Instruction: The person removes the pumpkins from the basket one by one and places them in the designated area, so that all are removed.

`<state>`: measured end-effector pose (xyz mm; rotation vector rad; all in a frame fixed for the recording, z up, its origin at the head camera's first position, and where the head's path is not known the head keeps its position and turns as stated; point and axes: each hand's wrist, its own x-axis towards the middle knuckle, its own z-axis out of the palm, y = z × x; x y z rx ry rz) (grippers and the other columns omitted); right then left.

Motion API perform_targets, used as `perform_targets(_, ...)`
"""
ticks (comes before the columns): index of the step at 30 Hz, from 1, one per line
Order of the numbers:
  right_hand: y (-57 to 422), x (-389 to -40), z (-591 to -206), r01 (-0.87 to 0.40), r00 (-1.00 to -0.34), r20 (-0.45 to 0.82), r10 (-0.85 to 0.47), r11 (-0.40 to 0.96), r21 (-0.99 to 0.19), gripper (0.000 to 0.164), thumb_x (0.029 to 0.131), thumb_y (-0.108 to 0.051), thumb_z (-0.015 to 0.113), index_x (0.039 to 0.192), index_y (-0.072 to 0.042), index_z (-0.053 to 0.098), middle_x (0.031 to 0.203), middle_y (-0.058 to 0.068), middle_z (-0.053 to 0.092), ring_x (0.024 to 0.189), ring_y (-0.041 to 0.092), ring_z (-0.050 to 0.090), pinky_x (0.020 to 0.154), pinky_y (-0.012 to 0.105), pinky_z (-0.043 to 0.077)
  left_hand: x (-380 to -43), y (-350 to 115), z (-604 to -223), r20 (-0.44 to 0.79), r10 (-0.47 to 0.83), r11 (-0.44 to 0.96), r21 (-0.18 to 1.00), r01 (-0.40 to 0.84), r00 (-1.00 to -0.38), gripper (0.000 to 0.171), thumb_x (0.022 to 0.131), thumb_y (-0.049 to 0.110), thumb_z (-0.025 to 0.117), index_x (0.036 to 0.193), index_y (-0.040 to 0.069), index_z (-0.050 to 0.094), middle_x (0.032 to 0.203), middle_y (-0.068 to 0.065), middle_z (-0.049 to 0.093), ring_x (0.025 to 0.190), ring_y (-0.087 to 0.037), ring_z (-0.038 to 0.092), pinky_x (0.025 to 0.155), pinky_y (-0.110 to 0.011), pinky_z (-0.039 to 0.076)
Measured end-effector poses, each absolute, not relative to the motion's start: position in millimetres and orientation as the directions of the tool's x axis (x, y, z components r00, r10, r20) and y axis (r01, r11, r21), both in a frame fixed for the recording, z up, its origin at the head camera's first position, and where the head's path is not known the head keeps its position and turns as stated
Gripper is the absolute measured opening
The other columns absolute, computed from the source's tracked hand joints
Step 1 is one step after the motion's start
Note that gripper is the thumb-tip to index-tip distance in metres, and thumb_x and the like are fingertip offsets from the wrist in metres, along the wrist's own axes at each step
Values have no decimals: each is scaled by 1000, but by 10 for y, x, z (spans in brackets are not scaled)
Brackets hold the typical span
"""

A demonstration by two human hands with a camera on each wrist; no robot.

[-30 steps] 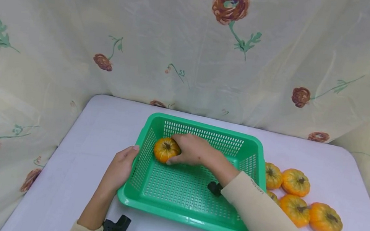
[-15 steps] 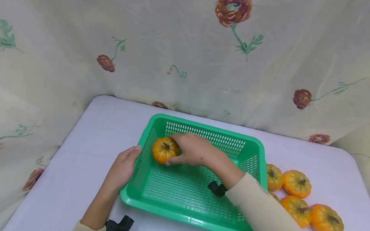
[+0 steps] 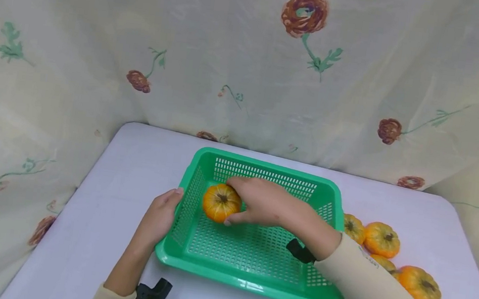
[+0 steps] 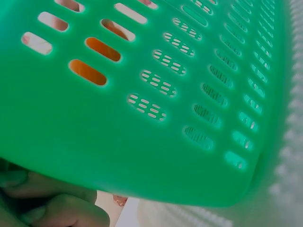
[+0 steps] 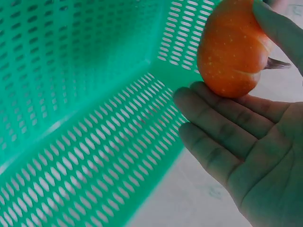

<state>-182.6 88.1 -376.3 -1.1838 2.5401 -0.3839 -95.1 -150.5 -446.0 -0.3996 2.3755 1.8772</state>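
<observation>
A small orange pumpkin point(image 3: 220, 207) is inside the green plastic basket point(image 3: 249, 285), near its left end. My right hand point(image 3: 262, 202) reaches over the basket and holds this pumpkin between thumb and fingers. In the right wrist view, the thumb lies across one side of the pumpkin point(image 5: 232, 52), while fingers touch the other side. My left hand point(image 3: 159, 217) grips the basket's left rim, its thumb at the top edge. Curled fingers point(image 4: 66, 210) show under the rim in the left wrist view; orange shows through the basket's slots.
Several more pumpkins point(image 3: 382, 239) sit on the white table point(image 3: 144, 158) to the right of the basket, partly hidden by my right sleeve point(image 3: 384, 287). A floral curtain point(image 3: 234, 44) hangs behind the table. Black wrist mounts point(image 3: 154, 292) stick out from the wrists.
My right hand and the pumpkin in it have shifted slightly right and nearer to me, away from the basket's left wall. My left hand stays on the rim.
</observation>
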Motion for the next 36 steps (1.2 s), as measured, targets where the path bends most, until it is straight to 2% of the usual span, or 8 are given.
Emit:
perform_targets(4,1116,-1741,-3594,-686,-616,-159,-772,625,-373,71,87,-47,86,140,-8,60,127,0,67,109,18,63,95,39,54,-952,-1506,-4473,-235,-169,224,937,-269,-957,49,115,39,35,122,3,68,90,-16,64,77,-26,63,67,-36,54)
perform_targets(15,1861,-1580,-3185,-579,-741,-128,-659,724,-375,80,86,-55,83,146,-10,56,133,2,66,115,22,64,96,49,55,-935,-1500,-4451,-241,-161,226,935,-273,-957,50,115,40,36,125,2,67,91,-15,64,80,-25,62,70,-36,52)
perform_targets(23,2425,-1477,-3083,-494,-819,-82,-568,770,-404,90,85,-65,79,149,-9,53,137,6,65,120,26,63,101,56,51,-938,-1501,-4468,-239,-163,212,939,-270,-957,50,115,40,36,121,2,67,89,-16,64,78,-27,63,70,-36,53)
perform_targets(27,2731,-1450,-3122,-448,-856,-58,-513,793,-412,88,86,-62,80,149,-6,52,137,12,66,124,33,62,100,62,50,-939,-1493,-4463,-237,-170,212,939,-270,-957,50,115,40,36,120,2,68,88,-17,64,77,-26,63,69,-36,53)
perform_targets(32,3087,-1427,-3216,-387,-900,-23,-434,825,-412,85,87,-49,85,149,-3,52,133,18,67,120,39,62,94,65,52,-937,-1483,-4469,-219,-172,219,942,-254,-960,51,115,39,34,120,1,68,87,-19,66,74,-28,65,65,-36,55)
perform_targets(36,3354,-1419,-3267,-308,-938,-20,-345,860,-407,86,88,-41,86,151,4,46,134,31,62,120,53,58,92,71,49,-940,-1476,-4471,-214,-172,223,942,-249,-962,51,115,38,33,122,1,68,87,-19,67,74,-29,66,63,-36,55)
